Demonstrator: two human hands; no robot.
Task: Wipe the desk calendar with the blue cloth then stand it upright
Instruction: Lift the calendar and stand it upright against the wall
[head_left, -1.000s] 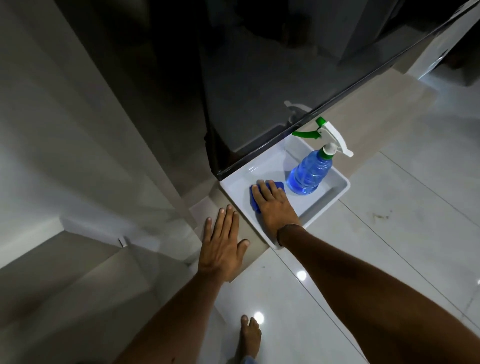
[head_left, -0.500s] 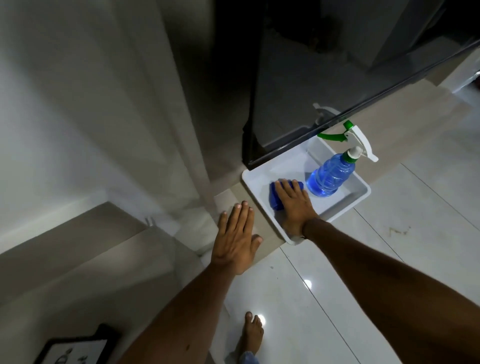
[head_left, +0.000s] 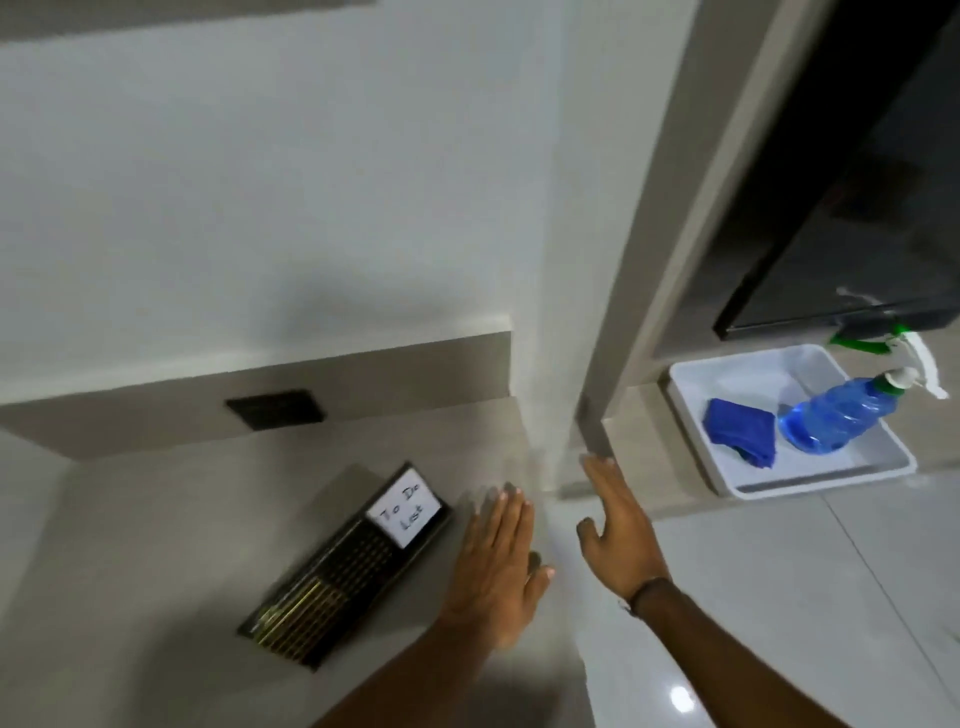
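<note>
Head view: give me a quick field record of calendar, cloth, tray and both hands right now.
desk calendar: lying flat, dark, white "To Do List" note on its far end
blue cloth: folded, in the tray beside the spray bottle
tray: white, on the floor to the right
left hand: open, empty, beside the calendar
right hand: open, empty, apart from the cloth

Counts: one calendar (head_left: 345, 563), lying flat, with one white note (head_left: 407, 506) on it. One blue cloth (head_left: 742, 434). One spray bottle (head_left: 841, 415). One white tray (head_left: 727, 480), holding cloth and bottle. One dark wall plate (head_left: 275, 409). Two hands: left (head_left: 496, 564) and right (head_left: 618, 530), both empty, fingers spread.
</note>
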